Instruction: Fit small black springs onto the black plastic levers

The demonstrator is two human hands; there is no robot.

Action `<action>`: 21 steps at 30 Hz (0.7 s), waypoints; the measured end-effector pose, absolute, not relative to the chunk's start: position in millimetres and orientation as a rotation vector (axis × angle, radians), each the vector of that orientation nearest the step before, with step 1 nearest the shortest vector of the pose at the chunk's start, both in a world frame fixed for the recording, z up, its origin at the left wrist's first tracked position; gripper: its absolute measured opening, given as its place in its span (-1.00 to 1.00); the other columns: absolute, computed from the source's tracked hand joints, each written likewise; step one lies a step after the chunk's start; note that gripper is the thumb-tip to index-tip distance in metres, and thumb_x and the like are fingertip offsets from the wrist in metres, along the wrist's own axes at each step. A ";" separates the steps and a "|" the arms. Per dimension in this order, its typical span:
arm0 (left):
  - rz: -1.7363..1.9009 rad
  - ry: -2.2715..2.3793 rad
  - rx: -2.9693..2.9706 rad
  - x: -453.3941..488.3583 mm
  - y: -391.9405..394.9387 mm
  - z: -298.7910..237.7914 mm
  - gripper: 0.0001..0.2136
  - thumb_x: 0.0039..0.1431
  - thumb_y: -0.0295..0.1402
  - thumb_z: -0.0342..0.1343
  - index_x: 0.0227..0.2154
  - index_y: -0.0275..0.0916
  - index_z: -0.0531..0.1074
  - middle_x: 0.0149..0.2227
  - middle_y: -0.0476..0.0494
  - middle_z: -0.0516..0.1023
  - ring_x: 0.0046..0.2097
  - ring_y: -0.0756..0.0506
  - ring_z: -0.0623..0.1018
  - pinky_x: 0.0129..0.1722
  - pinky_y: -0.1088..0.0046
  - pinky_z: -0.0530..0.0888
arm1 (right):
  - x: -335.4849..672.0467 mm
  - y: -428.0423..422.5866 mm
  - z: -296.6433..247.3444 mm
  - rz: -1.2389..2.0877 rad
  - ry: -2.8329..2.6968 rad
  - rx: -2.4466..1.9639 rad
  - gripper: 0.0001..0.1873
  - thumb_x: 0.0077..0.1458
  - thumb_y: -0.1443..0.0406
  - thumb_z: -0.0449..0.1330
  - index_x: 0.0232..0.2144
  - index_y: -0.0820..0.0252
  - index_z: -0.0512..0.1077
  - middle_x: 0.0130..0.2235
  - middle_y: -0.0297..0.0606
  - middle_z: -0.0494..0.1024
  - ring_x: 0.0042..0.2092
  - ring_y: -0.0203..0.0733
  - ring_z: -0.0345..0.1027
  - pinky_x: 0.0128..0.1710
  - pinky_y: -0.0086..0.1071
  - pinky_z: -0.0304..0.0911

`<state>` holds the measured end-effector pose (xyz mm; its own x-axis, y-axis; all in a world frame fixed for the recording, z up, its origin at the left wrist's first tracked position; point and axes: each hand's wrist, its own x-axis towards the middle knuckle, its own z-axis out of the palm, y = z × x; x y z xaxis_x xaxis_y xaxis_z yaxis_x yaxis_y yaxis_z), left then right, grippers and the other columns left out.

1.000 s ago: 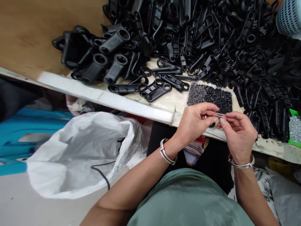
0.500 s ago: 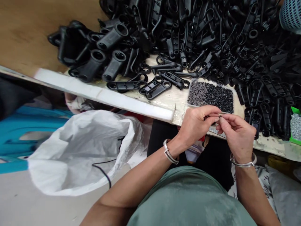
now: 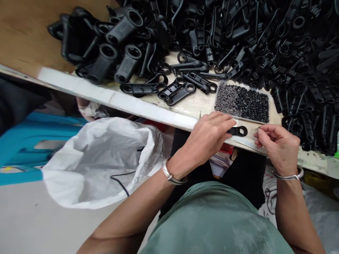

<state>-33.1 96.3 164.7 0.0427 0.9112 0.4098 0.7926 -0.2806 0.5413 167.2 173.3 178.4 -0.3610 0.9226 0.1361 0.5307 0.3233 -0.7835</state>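
At the table's front edge my left hand (image 3: 209, 135) has its thumb and fingers around the left end of a black plastic ratchet-style handle (image 3: 239, 131); its ring end sticks out to the right. To the right of that ring, my right hand (image 3: 277, 144) is closed in a pinch on a tiny thin piece (image 3: 257, 129), too small to name. Just behind both hands stands a clear shallow box (image 3: 242, 102), holding small greyish metal pieces on its left and small black pieces on its right.
A big heap of black plastic handles (image 3: 124, 60) and rings covers the back and right of the table (image 3: 203, 102). A white strip (image 3: 119, 100) runs along the front edge. Below it, at left, a white sack (image 3: 97, 169) gapes beside a blue object (image 3: 31, 144).
My hands, which met at the fingertips before, have moved apart: the left to the left, the right to the right. The handle's ring now shows between them. The camera view has shifted slightly.
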 end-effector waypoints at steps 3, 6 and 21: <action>0.970 1.777 2.100 -32.0 94.4 158.4 -0.88 0.16 -0.51 0.21 -0.23 -0.28 0.50 -0.22 -0.15 0.61 -0.15 -0.14 0.56 -0.14 0.36 0.48 | 172.6 170.5 171.2 0.888 -2.059 -1.298 -0.83 0.12 0.21 0.24 -0.33 0.21 0.51 -0.46 -0.30 0.58 -0.53 -0.27 0.44 -0.51 -0.43 0.39; 0.940 1.802 2.039 -25.6 95.0 156.4 -0.91 0.19 -0.51 0.17 -0.26 -0.26 0.51 -0.28 -0.10 0.61 -0.22 -0.10 0.55 -0.22 0.43 0.44 | 173.5 167.1 167.5 0.854 -2.134 -1.281 -0.81 0.15 0.19 0.22 -0.33 0.21 0.51 -0.48 -0.31 0.57 -0.51 -0.26 0.45 -0.48 -0.42 0.38; 0.974 1.738 2.005 -17.9 94.8 156.6 -0.92 0.19 -0.51 0.16 -0.28 -0.26 0.50 -0.29 -0.10 0.60 -0.21 -0.10 0.55 -0.20 0.43 0.44 | 171.6 162.7 172.6 0.672 -2.258 -1.246 -0.88 0.12 0.25 0.22 -0.36 0.18 0.51 -0.48 -0.31 0.57 -0.49 -0.26 0.46 -0.45 -0.42 0.37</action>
<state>-17.9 94.8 156.6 0.0305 0.9578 0.2858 0.7442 -0.2127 0.6332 171.6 162.7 172.6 -0.4757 0.8637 0.1663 0.6322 0.4672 -0.6181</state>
